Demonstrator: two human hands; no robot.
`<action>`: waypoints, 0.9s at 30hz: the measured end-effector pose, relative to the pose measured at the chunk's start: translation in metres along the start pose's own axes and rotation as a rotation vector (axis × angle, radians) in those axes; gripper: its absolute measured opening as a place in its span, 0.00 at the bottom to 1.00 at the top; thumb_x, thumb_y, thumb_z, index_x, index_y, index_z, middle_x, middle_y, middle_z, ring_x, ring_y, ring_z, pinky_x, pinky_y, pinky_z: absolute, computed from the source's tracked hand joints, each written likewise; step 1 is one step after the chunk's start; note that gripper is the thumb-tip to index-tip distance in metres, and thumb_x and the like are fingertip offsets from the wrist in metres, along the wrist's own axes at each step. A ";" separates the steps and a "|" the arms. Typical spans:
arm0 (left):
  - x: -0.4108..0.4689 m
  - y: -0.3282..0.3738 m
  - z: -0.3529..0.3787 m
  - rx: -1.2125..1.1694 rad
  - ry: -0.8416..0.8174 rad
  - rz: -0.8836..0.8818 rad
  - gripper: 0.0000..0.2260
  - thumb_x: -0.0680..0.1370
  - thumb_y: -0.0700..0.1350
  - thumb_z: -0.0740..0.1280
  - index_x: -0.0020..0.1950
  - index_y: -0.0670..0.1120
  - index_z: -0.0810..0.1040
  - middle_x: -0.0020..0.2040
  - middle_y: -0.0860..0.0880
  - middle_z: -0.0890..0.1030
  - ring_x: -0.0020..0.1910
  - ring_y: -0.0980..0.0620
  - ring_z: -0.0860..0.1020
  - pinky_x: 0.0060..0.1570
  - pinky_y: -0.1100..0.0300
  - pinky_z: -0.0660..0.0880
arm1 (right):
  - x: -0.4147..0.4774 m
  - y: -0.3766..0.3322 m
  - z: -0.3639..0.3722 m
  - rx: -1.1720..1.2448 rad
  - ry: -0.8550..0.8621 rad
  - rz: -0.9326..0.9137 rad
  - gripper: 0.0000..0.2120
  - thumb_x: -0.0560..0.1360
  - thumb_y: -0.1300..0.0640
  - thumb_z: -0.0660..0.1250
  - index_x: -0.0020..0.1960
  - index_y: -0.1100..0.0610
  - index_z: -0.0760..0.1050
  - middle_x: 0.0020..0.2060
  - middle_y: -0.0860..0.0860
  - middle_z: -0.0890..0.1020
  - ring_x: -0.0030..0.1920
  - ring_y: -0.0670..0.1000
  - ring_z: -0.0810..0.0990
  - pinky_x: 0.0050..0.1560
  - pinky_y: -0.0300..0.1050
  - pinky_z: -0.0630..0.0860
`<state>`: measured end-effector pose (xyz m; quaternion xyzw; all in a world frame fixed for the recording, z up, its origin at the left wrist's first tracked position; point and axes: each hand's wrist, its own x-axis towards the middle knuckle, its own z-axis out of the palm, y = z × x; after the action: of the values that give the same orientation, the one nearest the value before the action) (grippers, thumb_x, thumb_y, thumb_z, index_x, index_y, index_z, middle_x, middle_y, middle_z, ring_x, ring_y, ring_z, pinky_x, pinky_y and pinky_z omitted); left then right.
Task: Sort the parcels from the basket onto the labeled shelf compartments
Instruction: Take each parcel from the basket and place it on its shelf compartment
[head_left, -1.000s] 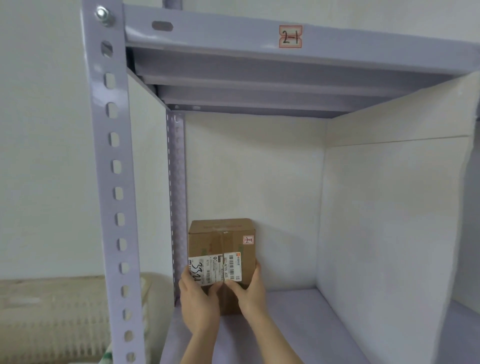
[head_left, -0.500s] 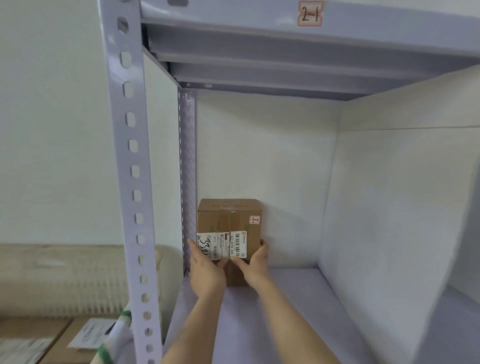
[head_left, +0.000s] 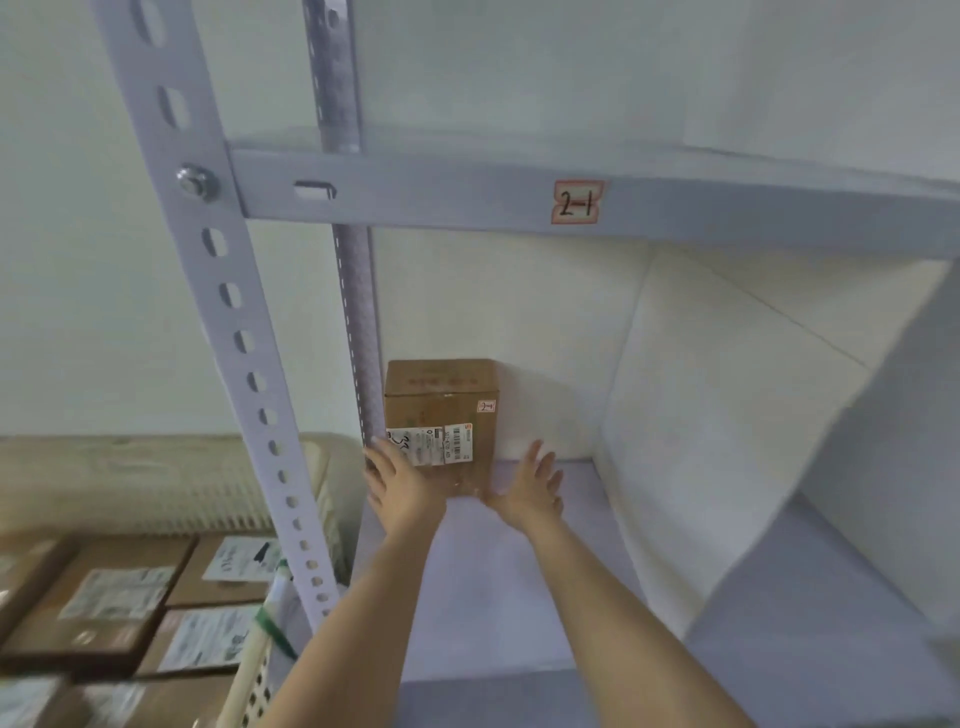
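Both hands are spread open, holding nothing. The left hand (head_left: 400, 480) overlaps the lower left front of the cardboard parcel (head_left: 441, 410); whether it touches is unclear. The right hand (head_left: 532, 486) is just right of it, apart. The parcel stands beyond the fingertips, on the shelf (head_left: 519, 597) under the "2-1" label (head_left: 576, 202).

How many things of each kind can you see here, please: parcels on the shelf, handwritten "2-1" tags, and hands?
Parcels on the shelf: 1, the cardboard box at the back left.
Handwritten 2-1 tags: 2, the shelf tag and the box tag.
Hands: 2, left hand and right hand, both open.
Total: 5
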<state>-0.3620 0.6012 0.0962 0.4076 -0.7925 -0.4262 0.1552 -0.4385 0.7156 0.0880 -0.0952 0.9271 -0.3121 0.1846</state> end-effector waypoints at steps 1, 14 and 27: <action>-0.009 0.005 -0.005 0.083 -0.069 0.022 0.32 0.82 0.44 0.54 0.79 0.47 0.38 0.79 0.45 0.36 0.78 0.41 0.41 0.75 0.43 0.46 | -0.010 0.001 -0.008 -0.080 -0.044 -0.003 0.54 0.74 0.37 0.67 0.78 0.56 0.30 0.78 0.57 0.34 0.78 0.62 0.36 0.76 0.61 0.45; -0.180 0.084 -0.095 0.639 -0.666 0.121 0.29 0.83 0.58 0.48 0.79 0.52 0.40 0.78 0.48 0.34 0.78 0.43 0.38 0.75 0.43 0.42 | -0.179 -0.008 -0.149 -0.565 -0.473 0.066 0.41 0.80 0.35 0.52 0.80 0.55 0.37 0.79 0.56 0.37 0.78 0.61 0.36 0.76 0.62 0.39; -0.247 0.006 -0.231 0.706 -0.711 -0.116 0.31 0.82 0.60 0.51 0.79 0.52 0.41 0.79 0.46 0.39 0.78 0.42 0.42 0.75 0.41 0.43 | -0.276 -0.053 -0.082 -0.773 -0.725 0.000 0.42 0.79 0.38 0.58 0.80 0.56 0.41 0.79 0.58 0.42 0.78 0.64 0.40 0.75 0.64 0.46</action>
<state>-0.0747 0.6686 0.2617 0.3081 -0.8682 -0.2525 -0.2958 -0.2159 0.7983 0.2588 -0.2581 0.8511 0.1053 0.4448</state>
